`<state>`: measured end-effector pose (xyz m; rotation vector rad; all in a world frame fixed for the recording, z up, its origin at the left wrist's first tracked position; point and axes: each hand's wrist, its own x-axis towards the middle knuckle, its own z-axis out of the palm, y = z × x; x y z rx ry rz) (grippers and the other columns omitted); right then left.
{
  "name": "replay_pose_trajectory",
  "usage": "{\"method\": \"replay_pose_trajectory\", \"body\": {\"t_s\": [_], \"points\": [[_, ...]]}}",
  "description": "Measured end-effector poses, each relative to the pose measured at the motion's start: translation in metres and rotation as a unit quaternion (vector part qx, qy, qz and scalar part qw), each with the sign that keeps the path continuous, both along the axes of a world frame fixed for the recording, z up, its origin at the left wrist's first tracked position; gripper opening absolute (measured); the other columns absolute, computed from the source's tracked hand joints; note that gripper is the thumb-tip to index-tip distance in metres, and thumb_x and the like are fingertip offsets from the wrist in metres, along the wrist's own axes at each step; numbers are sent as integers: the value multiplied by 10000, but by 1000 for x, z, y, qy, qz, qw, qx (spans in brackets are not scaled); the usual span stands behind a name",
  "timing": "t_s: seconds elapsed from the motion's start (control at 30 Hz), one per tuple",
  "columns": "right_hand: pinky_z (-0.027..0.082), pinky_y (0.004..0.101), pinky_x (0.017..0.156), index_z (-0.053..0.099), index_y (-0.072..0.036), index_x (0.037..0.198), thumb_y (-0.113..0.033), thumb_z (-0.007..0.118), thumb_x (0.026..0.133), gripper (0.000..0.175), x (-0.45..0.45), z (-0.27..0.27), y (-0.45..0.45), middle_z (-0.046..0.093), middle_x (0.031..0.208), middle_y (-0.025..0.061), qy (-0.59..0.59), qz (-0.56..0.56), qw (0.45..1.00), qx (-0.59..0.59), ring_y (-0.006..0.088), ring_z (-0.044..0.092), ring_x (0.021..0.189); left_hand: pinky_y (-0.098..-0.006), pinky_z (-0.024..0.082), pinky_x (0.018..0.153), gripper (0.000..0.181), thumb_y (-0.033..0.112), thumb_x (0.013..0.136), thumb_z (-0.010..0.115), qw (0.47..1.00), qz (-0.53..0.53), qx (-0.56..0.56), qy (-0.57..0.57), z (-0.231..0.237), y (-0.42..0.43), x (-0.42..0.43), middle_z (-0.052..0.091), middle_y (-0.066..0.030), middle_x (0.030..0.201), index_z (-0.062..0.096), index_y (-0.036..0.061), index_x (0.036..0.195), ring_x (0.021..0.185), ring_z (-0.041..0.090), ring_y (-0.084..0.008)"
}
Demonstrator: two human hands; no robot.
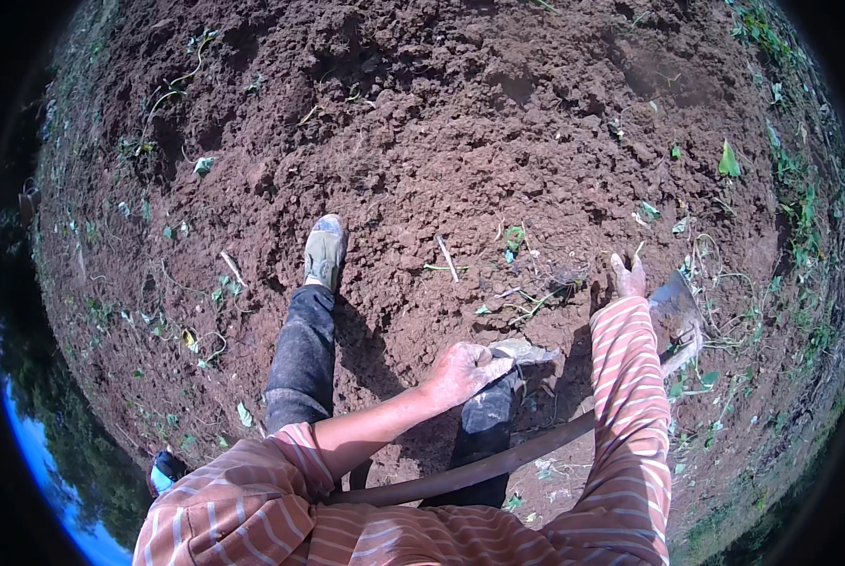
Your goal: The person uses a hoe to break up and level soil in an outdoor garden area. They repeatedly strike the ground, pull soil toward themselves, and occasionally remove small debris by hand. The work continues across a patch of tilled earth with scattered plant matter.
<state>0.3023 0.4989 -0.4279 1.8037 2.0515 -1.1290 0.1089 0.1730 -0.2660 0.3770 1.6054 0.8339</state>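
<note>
My left hand (468, 371) is curled low over my right leg, its thumb side against the grey-green shoe (525, 351) on my right foot. Whether anything is inside its fingers is hidden. To the right, my right hand (629, 276) reaches down to the reddish-brown soil (408, 163) with thumb and finger spread. A pale sliver shows by one fingertip. Beside my right forearm lies the metal blade of a hoe (677, 315). A wooden handle (465, 480) passes across my lap and under that arm, with neither hand on it.
My left shoe (325, 247) stands on loose, cloddy ground. Short dry stalks (448, 259) and cut vines (532, 308) lie between my feet. More vines (804, 219) run along the right side. A blue and dark object (164, 472) is at the lower left.
</note>
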Motion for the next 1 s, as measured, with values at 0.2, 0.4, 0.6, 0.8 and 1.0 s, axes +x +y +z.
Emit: {"method": "replay_pose_trajectory", "body": {"t_s": [0.2,0.4,0.6,0.8,1.0], "points": [[227,345,1026,305,47,1295,-525,566,754,829,-24,-29,-16,350,1315,228,-64,52,988,-131,307,320,1238,-352,367,460,449,363,780,618,995,34,-61,-72,-1,2,11,420,-104,458,501,10,529,447,386,-164],[246,320,1019,338,39,1277,-314,713,621,834,-70,-5,-72,375,1300,220,-92,-18,995,-30,293,360,1213,-344,384,474,390,332,783,616,992,48,-66,-94,-7,-7,27,454,-99,477,536,9,579,462,421,-155],[288,334,993,429,-4,1200,-118,717,591,683,-138,54,-148,405,1223,185,61,55,996,-33,303,380,1144,-349,403,497,362,315,778,606,991,39,-74,-101,-9,-2,32,486,-122,498,545,6,600,478,470,-175],[452,301,819,397,-46,1248,-123,686,718,609,-189,53,-132,404,1232,148,258,210,942,-33,208,490,1046,-300,374,451,358,267,824,583,990,69,-76,-95,-16,-2,24,471,-32,475,509,15,580,470,436,-86],[367,341,921,440,-14,1178,-75,557,695,500,-114,-25,40,518,1126,198,-17,87,983,162,311,507,1037,-290,347,456,337,240,833,581,983,153,-48,-93,-24,-9,36,417,-8,499,479,15,604,521,369,-68]]}}
